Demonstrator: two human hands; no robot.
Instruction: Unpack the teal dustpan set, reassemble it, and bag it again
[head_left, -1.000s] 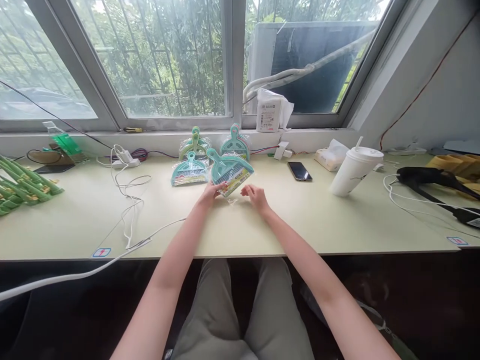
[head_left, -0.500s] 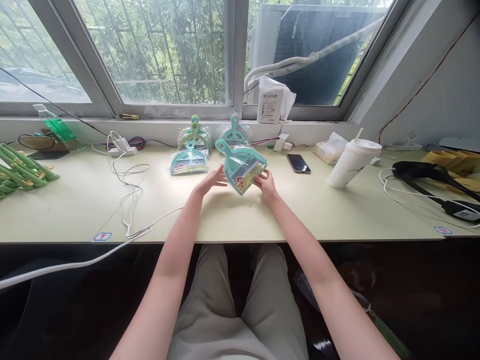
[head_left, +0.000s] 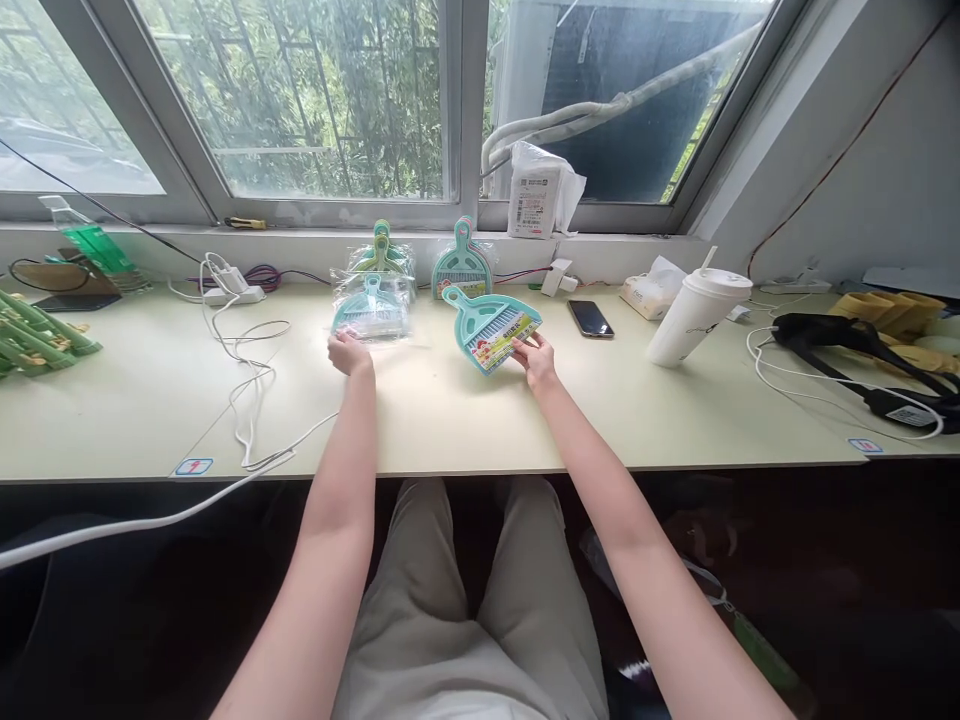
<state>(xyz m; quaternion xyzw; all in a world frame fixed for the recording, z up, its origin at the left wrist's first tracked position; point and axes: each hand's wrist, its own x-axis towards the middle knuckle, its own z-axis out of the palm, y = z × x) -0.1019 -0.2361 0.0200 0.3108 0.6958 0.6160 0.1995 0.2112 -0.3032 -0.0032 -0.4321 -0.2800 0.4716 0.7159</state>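
right hand on the dustpan, left hand well off to its left

the right hand (head_left: pixel 535 360) holds the teal dustpan set (head_left: pixel 495 325), fingers narrow on its lower right corner beside the printed label (head_left: pixel 508 340). from those fingers the set reaches up and to the left: its long axis slants, handle loop (head_left: pixel 454 295) pointing to the far left, broad lip towards the person and to the right. whether the lip touches the bench (head_left: pixel 465 425) cannot be told.

the left hand (head_left: pixel 349 352) is well apart from that set, on the handle side; the right is plainly nearer, already in contact. the left fingers are curled closed, seemingly on clear film (head_left: pixel 394 322) which lies across the front of another dustpan (head_left: pixel 369 303) just beyond them. how firmly they grip is too hazy to tell.

further back, near the sill, one more dustpan (head_left: pixel 463 268) stands between the hands, behind the held set and not touching either hand.
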